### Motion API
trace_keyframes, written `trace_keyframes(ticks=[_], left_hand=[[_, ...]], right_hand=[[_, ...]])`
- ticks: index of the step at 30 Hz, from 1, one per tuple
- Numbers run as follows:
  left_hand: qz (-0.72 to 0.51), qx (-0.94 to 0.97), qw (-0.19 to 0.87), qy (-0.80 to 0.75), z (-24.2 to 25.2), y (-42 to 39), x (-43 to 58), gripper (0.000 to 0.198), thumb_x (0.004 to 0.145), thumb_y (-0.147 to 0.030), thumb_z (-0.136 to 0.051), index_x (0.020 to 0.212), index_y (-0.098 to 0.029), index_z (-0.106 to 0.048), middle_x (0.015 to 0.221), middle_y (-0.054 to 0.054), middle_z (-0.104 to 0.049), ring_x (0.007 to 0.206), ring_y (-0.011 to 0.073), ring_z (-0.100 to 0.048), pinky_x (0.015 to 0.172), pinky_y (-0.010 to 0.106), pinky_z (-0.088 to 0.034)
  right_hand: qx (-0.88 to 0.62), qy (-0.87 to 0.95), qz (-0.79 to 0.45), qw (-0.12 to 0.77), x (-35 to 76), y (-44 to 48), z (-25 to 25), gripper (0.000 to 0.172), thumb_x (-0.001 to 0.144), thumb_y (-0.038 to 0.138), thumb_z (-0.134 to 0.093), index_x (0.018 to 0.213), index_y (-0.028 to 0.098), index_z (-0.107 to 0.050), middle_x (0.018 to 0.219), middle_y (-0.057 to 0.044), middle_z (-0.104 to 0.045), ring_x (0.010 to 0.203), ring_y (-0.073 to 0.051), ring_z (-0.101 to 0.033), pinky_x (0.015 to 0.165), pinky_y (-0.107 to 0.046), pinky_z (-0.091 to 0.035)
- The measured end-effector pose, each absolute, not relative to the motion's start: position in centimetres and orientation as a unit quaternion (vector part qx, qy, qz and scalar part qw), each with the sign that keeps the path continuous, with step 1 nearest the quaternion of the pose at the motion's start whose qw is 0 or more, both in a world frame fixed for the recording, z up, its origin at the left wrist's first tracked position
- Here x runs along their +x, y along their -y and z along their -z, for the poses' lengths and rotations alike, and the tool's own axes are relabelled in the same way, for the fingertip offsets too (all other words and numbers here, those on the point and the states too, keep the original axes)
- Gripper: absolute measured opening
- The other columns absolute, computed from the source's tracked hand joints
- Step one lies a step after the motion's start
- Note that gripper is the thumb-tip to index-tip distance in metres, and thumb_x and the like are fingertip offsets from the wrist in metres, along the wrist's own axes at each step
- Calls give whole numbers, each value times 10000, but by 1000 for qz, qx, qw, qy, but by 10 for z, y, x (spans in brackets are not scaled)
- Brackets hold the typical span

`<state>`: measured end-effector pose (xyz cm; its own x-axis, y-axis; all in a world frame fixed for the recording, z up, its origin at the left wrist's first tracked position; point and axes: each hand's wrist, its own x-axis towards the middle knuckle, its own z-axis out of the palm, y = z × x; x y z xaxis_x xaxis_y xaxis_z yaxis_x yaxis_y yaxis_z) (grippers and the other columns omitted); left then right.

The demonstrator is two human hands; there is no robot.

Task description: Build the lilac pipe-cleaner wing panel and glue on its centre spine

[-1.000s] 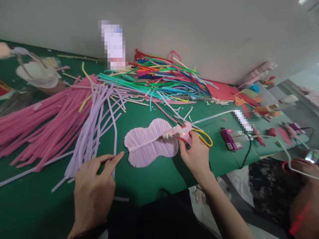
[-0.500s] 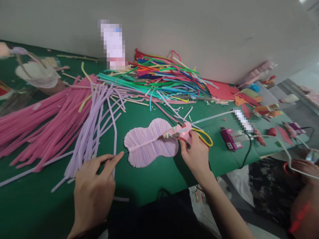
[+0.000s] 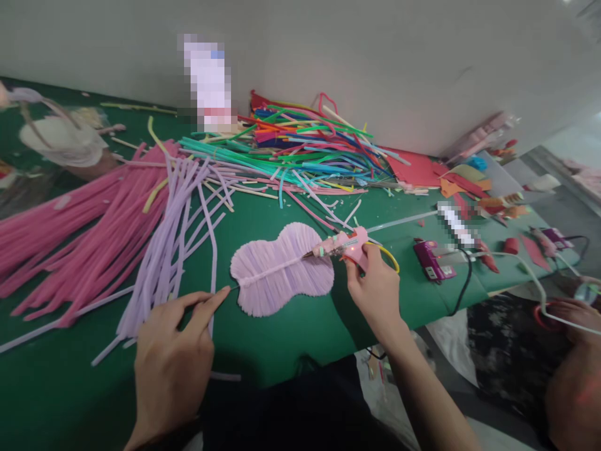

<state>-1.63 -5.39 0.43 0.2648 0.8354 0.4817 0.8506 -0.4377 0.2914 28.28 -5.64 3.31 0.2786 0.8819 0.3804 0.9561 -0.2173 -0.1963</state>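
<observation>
A lilac, fluffy wing-like piece [image 3: 282, 269] made of pipe cleaners lies on the green table, with a raised rib along its middle. From its left end comes a thin dark wire [image 3: 235, 287], pinched between the thumb and forefinger of my left hand [image 3: 176, 357]. My right hand [image 3: 375, 285] is wrapped round the handle of a pink glue gun [image 3: 347, 244]. The gun's nozzle is over the rib, right of the piece's middle; whether it touches is hard to tell. A clear glue stick [image 3: 404, 220] juts from the gun's back.
Lilac pipe cleaners [image 3: 162, 238] and a pink bundle [image 3: 89, 232] lie to the left. Mixed coloured pipe cleaners [image 3: 300, 141] are heaped along the wall. At right sit a purple power adapter [image 3: 432, 260] with cables and red sheets [image 3: 413, 168]. Another person's hand [image 3: 575, 319] shows at far right.
The glue gun has moved slightly right along the rib, with my right hand. My left hand keeps its pinch on the wire. The whole view has shifted a little.
</observation>
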Motion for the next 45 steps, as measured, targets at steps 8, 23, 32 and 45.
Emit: trace_keyframes(ticks=[8,23,32,45], left_hand=[[299,-785,12,541,-2,54,-18,387,873,-28,-453,1116,-179,-713,969,114,-649,890,267,-574,801,419,-456],[309,-769,9,560,-3,56,-20,400,863,-25,-451,1097,-228,-704,970,109,-643,926,279,-589,866,454,-459],[299,-773,16,558,-1,55,-19,382,868,-23,-453,1095,-206,-701,969,117,-637,936,288,-580,865,464,-462],[300,-768,16,566,-1,55,-20,395,867,-20,-455,1103,-223,-698,979,110,-636,948,283,-588,864,448,-464]], right_hand=[[-774,593,98,200,287,57,-34,254,871,322,-502,1057,154,-546,830,-94,-703,612,-206,-598,560,-285,-371],[-779,589,115,183,298,57,-35,258,880,336,-468,1053,162,-548,783,-89,-671,643,-220,-608,547,-285,-367],[-788,578,115,179,302,58,-38,254,866,309,-461,1049,159,-552,730,-67,-662,567,-196,-582,539,-283,-355],[-800,565,125,159,310,57,-42,259,851,298,-460,1050,160,-554,746,-82,-672,578,-200,-567,545,-282,-326]])
